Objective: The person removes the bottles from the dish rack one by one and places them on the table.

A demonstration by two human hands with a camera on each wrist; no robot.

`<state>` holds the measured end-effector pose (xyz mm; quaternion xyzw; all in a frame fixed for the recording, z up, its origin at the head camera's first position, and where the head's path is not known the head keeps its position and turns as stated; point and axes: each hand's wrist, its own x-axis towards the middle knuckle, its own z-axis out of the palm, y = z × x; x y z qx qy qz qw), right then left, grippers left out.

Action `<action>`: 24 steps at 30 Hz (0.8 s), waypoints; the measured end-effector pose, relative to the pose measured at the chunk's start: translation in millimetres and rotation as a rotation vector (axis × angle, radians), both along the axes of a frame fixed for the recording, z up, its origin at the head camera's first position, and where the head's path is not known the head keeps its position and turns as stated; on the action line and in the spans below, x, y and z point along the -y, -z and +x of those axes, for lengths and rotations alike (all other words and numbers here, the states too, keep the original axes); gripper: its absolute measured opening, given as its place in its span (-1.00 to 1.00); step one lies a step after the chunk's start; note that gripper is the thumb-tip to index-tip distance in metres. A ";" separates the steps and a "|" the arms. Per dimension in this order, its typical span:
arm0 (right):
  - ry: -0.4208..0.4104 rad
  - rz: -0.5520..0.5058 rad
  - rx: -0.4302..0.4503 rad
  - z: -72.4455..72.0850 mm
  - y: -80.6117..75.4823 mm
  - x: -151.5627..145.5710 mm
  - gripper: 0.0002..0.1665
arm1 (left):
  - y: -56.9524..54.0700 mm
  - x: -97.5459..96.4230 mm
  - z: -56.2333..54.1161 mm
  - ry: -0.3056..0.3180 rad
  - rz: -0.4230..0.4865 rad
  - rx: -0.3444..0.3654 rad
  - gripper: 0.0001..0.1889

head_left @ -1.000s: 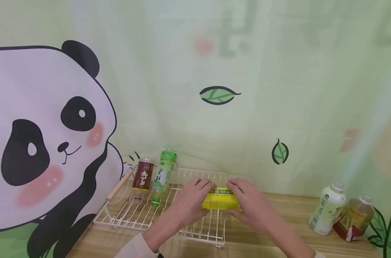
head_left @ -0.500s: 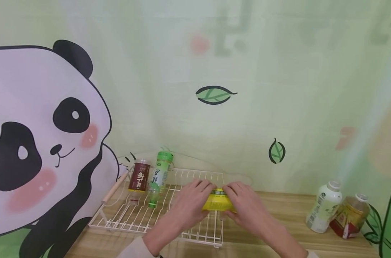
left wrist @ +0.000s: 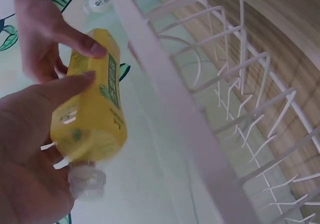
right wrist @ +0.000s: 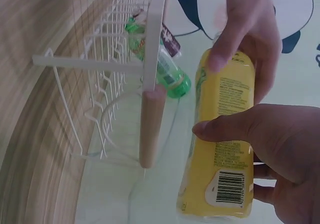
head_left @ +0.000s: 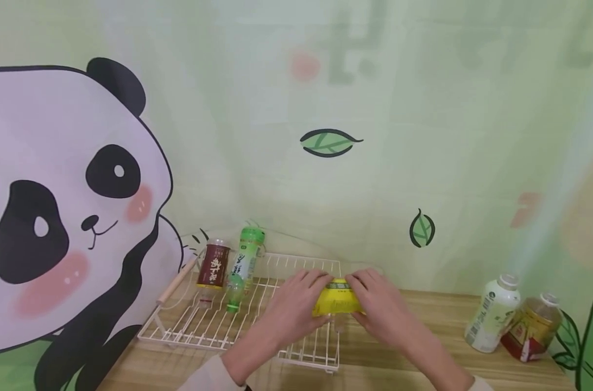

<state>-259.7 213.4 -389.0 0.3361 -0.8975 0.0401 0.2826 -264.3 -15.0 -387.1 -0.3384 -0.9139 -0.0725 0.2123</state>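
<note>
A yellow-labelled drink bottle (head_left: 339,297) lies sideways between both hands, above the right end of a white wire rack (head_left: 199,341). My left hand (head_left: 298,304) grips its neck end; in the left wrist view a clear cap (left wrist: 87,181) shows beside that palm. My right hand (head_left: 382,307) holds the base end, with the thumb across the label near a barcode (right wrist: 230,188) in the right wrist view. Both thumbs press the same side of the bottle. In the head view, the hands hide the bottle's two ends.
In the rack's left part, a dark-red-labelled bottle (head_left: 214,263) and a green bottle (head_left: 247,260) lean with caps down. A wooden handle (head_left: 177,279) is at the rack's left. A white bottle (head_left: 493,315) and an amber drink bottle (head_left: 532,328) stand right on the wooden table (head_left: 423,326).
The yellow bottle has turned a little in both hands, so a different part of its label faces the head camera. The rack and the other bottles stay in place.
</note>
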 end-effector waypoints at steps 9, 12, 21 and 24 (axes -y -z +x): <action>0.057 -0.054 0.041 0.0 -2.9 -30.5 -0.13 | -14.1 31.4 -8.3 0.025 0.177 0.140 0.05; 0.077 -0.106 0.066 1.9 -0.3 -46.3 -0.10 | -10.5 47.1 -15.6 -0.033 0.206 0.154 0.10; 0.114 -0.357 0.119 2.1 12.2 -95.5 -0.02 | 11.1 84.0 -40.7 -0.299 0.465 0.225 0.06; 0.161 -0.447 0.226 1.9 18.2 -111.1 -0.10 | 20.1 95.2 -47.5 -0.385 0.533 0.301 0.07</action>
